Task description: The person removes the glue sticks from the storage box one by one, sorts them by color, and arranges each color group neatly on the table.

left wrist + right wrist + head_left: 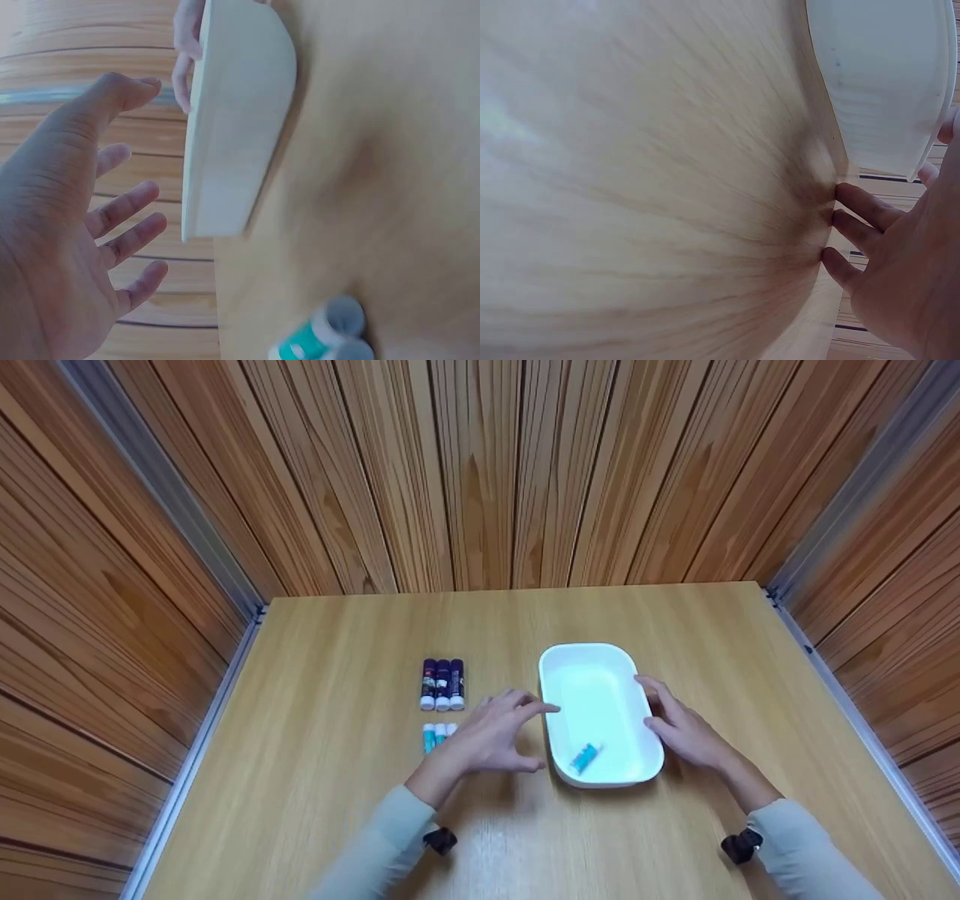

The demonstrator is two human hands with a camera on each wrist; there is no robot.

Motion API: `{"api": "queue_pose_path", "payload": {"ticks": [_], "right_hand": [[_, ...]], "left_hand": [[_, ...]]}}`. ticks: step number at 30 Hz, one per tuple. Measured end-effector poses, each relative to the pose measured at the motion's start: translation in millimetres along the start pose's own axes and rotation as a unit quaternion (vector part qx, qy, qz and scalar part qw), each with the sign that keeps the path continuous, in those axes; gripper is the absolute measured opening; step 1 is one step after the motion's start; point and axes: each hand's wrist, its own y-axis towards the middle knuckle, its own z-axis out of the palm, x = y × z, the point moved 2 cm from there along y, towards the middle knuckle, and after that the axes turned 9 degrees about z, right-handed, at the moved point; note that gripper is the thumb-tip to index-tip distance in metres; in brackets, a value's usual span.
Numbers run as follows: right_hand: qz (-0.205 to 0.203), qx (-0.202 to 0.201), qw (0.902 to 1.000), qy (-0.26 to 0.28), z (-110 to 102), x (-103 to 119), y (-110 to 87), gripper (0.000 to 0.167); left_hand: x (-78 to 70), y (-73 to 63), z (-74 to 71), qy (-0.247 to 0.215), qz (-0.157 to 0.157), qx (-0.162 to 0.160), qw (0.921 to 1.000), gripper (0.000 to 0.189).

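A white plastic tub (600, 690) stands on the table, with one turquoise glue stick (584, 758) lying slanted near its front end. My right hand (684, 729) holds the tub's right rim, thumb and index finger over the edge; the right wrist view shows its other fingers spread low beside the tub. By the left rim, my left hand (491, 735) hovers with fingers apart and nothing in them. Partly behind that hand is a row of turquoise glue sticks (429, 739) with white caps. Farther back lie three dark purple glue sticks (442, 684) side by side.
The light wooden table (337, 660) is enclosed by wood-plank walls (480, 472) at the back and sides. Metal rails (199, 742) run along its edges. A dark wrist camera (440, 840) sits at each sleeve cuff.
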Motion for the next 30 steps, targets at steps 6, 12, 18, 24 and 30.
{"api": "queue_pose_path", "payload": {"ticks": [6,12,18,24,30], "right_hand": [[0.006,0.003,1.0,0.003,0.5,0.7,0.2,0.068],[0.007,0.007,1.0,0.002,0.3,0.0,-0.2,0.069],[0.005,0.011,0.9999,0.0,-0.4,-0.8,1.7,0.068],[0.01,0.013,0.9999,0.005,-1.1,-1.0,0.8,0.069],[0.008,0.006,0.9999,0.003,-1.2,0.7,-0.5,0.069]], "left_hand": [[-12.2,19.4,4.1,0.001,0.021,0.019,0.9996,0.079],[-21.0,38.8,7.2,-0.015,0.044,0.067,0.9966,0.081],[-21.7,58.5,11.7,-0.048,0.052,0.118,0.9906,0.087],[-20.5,76.6,17.0,-0.037,0.055,0.149,0.9866,0.094],[-21.7,88.7,24.4,0.002,0.057,0.177,0.9826,0.096]]}}
